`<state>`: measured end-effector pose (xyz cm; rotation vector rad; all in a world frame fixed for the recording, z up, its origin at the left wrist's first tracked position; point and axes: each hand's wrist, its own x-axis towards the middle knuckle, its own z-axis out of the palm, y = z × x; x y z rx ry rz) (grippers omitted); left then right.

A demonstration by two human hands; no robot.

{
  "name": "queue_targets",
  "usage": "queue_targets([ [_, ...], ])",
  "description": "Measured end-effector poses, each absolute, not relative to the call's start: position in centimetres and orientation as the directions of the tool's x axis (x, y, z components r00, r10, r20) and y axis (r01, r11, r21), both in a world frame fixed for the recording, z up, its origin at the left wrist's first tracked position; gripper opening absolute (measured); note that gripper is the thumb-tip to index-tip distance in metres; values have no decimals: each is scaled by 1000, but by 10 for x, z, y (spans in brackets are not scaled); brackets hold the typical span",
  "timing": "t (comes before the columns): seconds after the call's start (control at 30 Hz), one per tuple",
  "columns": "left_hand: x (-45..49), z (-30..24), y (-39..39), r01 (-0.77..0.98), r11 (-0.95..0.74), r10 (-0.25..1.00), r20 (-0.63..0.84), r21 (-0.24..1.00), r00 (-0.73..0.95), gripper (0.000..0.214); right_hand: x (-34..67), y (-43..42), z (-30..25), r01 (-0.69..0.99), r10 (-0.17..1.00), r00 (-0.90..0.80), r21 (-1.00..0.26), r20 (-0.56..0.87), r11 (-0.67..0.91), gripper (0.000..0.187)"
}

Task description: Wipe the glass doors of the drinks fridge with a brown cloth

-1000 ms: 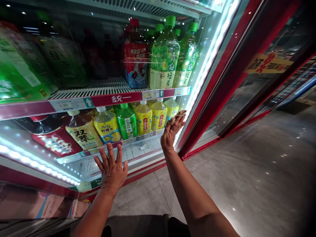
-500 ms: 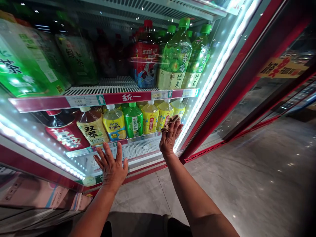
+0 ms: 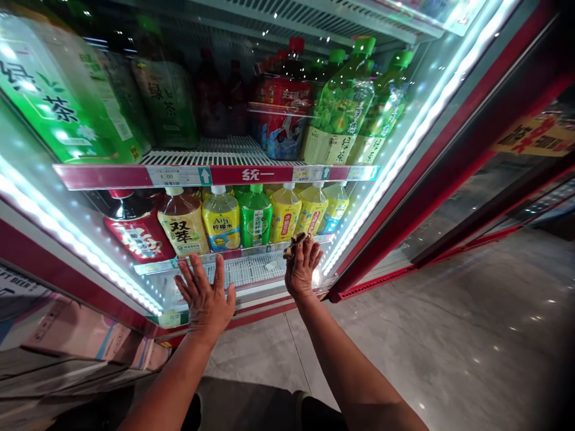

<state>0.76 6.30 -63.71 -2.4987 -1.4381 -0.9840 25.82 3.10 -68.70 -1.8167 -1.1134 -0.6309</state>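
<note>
A glass-fronted drinks cooler stands before me. My left hand [image 3: 206, 302] is spread flat toward the lower glass, palm forward, holding nothing. Just right of it, my right hand [image 3: 302, 275] has its fingers over a crumpled brown-patterned cloth [image 3: 295, 244] at the glass. The cloth is partly hidden behind the fingers. Through the glass, above and between the hands, stand a green bottle [image 3: 256, 218] and a yellow lemon-drink bottle [image 3: 220, 220]. A pale bottle with a brown drink [image 3: 182, 224] is behind and above my left fingertips.
Large green tea bottles [image 3: 67, 102] and a red-wrapped bottle pack [image 3: 287, 111] fill the upper shelf, above a red price strip [image 3: 251, 175]. Lit strips edge the cooler. Pink cartons [image 3: 76, 329] sit at left; grey tiled floor [image 3: 404, 347] extends right, beside another red-framed cooler.
My right hand has slid down and leftward across the glass with the cloth. My left hand stays spread in nearly the same spot. The view has shifted, so the bottles appear farther right.
</note>
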Motion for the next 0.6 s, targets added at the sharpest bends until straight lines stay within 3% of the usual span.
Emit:
queue_targets([
  [0.23,0,-634,65,825,-481,780,574,297,248,99,254,40,-656,896,267,443,-408,856,-179,79],
  [0.43,-1,-632,66,820,-499,773,573,281,273,95,215,42,-696,950,469,308,-293,828,-108,64],
  [0.6,-9,-626,71,824,-476,769,599,306,222,97,221,49,-676,927,449,367,-360,814,-105,61],
])
